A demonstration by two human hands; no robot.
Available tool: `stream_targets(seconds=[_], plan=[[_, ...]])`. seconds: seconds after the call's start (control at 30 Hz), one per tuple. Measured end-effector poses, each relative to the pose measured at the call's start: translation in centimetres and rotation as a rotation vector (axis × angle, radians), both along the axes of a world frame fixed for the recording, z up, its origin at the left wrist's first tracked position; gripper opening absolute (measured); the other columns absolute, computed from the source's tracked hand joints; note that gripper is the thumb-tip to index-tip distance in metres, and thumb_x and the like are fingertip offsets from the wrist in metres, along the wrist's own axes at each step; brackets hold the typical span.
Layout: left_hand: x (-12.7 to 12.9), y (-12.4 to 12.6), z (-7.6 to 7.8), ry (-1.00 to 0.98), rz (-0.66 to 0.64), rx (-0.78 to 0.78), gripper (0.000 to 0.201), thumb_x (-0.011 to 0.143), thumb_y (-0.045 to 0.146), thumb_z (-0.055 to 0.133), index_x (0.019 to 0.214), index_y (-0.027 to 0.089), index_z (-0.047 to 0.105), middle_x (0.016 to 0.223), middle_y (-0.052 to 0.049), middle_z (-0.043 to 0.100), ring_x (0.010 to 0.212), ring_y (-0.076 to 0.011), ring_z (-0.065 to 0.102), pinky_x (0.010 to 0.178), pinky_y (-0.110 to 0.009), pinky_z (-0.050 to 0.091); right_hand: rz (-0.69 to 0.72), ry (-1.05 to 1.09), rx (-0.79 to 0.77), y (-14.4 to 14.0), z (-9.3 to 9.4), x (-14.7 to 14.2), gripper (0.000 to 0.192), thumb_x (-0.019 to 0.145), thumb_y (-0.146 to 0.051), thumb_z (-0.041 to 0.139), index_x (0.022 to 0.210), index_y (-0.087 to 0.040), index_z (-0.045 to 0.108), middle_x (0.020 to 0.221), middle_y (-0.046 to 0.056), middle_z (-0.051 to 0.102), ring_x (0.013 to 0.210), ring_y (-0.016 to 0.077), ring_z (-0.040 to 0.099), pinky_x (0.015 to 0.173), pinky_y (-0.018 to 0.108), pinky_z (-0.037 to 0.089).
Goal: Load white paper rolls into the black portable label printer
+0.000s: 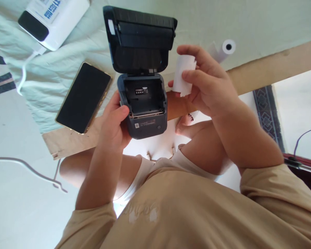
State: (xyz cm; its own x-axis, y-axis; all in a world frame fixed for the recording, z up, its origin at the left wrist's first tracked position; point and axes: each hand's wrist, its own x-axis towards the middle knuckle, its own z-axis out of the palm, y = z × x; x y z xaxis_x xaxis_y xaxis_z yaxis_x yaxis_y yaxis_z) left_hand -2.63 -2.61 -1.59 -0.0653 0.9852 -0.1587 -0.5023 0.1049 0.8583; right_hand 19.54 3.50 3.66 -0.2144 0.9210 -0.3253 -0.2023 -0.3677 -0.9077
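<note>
Head view: left hand point(114, 128) grips open printer point(145, 103), label unreadable; right hand point(207, 83) pinches paper roll point(184, 74).

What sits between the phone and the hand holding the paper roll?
The open black printer, steadied by the left hand, lies between the phone and the right hand holding the paper roll, in the head view.

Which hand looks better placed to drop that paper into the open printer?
The right hand, probably: it already holds the paper roll beside the open printer, while the left hand grips the printer's side.
</note>
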Motion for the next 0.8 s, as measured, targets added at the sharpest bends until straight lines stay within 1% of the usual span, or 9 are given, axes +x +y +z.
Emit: stream_targets(seconds=[0.1,0.17,0.3,0.37,0.43,0.57,0.63,0.7,0.8], plan=[[-0.1,-0.1,-0.2,0.012,0.002,-0.004,0.054,0.073,0.049,0.097,0.113,0.019,0.075,0.104,-0.004,0.083,0.144,-0.0363,0.073,0.124,-0.055,0.064,-0.021,0.049,-0.092,0.4,-0.2,-0.1,0.05,0.072,-0.029,0.076,0.121,-0.03,0.062,0.093,-0.002,0.067,0.083,0.0144,0.073,0.064,0.023,0.06],[-0.1,-0.2,-0.3,0.001,0.004,0.002,0.045,0.077,0.045,0.093,0.112,0.021,0.076,0.106,-0.004,0.084,0.141,-0.0346,0.074,0.121,-0.052,0.066,-0.014,0.046,-0.057,0.5,-0.5,-0.1,0.047,0.076,-0.032,0.076,0.12,-0.029,0.062,0.097,-0.001,0.067,0.084,0.0137,0.074,0.067,0.023,0.062],[0.1,-0.3,-0.3,-0.018,0.048,0.015,0.034,0.081,0.04,0.087,0.11,0.022,0.083,0.105,-0.005,0.088,0.135,-0.0337,0.077,0.114,-0.048,0.07,-0.087,-0.103,0.232,-0.1,-0.4,-0.2,0.048,0.079,-0.019,0.071,0.124,-0.03,0.063,0.125,0.0,0.067,0.09,0.0108,0.072,0.079,0.027,0.065],[0.3,-0.3,-0.2,-0.019,0.054,0.004,0.036,0.08,0.039,0.089,0.111,0.021,0.085,0.103,-0.004,0.088,0.135,-0.0343,0.077,0.115,-0.048,0.069,-0.114,-0.227,0.417,-0.7,0.1,-0.2,0.052,0.077,-0.014,0.067,0.127,-0.031,0.061,0.144,0.0,0.065,0.112,0.0146,0.074,0.089,0.028,0.065],[0.5,-0.2,-0.1,-0.03,0.035,-0.007,0.038,0.078,0.038,0.091,0.112,0.022,0.086,0.105,-0.005,0.088,0.14,-0.0355,0.075,0.116,-0.049,0.068,-0.05,-0.36,0.577,-1.4,0.6,-0.2,0.054,0.082,-0.016,0.064,0.132,-0.033,0.061,0.154,-0.002,0.062,0.132,0.0184,0.07,0.101,0.03,0.065],[0.6,-0.1,0.2,-0.049,-0.017,-0.018,0.037,0.078,0.039,0.092,0.111,0.024,0.083,0.106,-0.006,0.087,0.145,-0.0365,0.071,0.117,-0.051,0.067,0.126,-0.532,0.964,-2.4,0.5,-0.8,0.042,0.091,-0.022,0.063,0.13,-0.039,0.069,0.139,-0.004,0.072,0.134,0.0184,0.069,0.12,0.038,0.061],[0.7,-0.1,0.3,-0.053,0.003,-0.027,0.032,0.078,0.039,0.093,0.104,0.024,0.081,0.097,-0.005,0.085,0.144,-0.0358,0.071,0.119,-0.05,0.065,0.194,-0.591,1.106,-2.5,0.1,-1.5,0.045,0.09,-0.018,0.059,0.127,-0.04,0.071,0.134,-0.004,0.075,0.13,0.0188,0.071,0.12,0.04,0.061],[0.7,-0.1,0.3,-0.045,0.019,-0.032,0.036,0.076,0.04,0.094,0.104,0.024,0.079,0.096,-0.005,0.084,0.145,-0.0358,0.07,0.12,-0.05,0.064,0.247,-0.694,1.122,-2.2,-0.2,-2.3,0.049,0.087,-0.014,0.052,0.124,-0.039,0.071,0.136,-0.005,0.075,0.124,0.0193,0.073,0.111,0.04,0.062],[0.6,-0.3,0.2,-0.029,-0.008,-0.042,0.053,0.073,0.046,0.096,0.118,0.024,0.076,0.11,-0.007,0.085,0.149,-0.037,0.067,0.117,-0.05,0.065,0.258,-0.839,1.074,-1.8,-0.4,-3.1,0.042,0.08,-0.012,0.051,0.113,-0.033,0.069,0.132,-0.004,0.078,0.116,0.0198,0.075,0.099,0.04,0.061]])
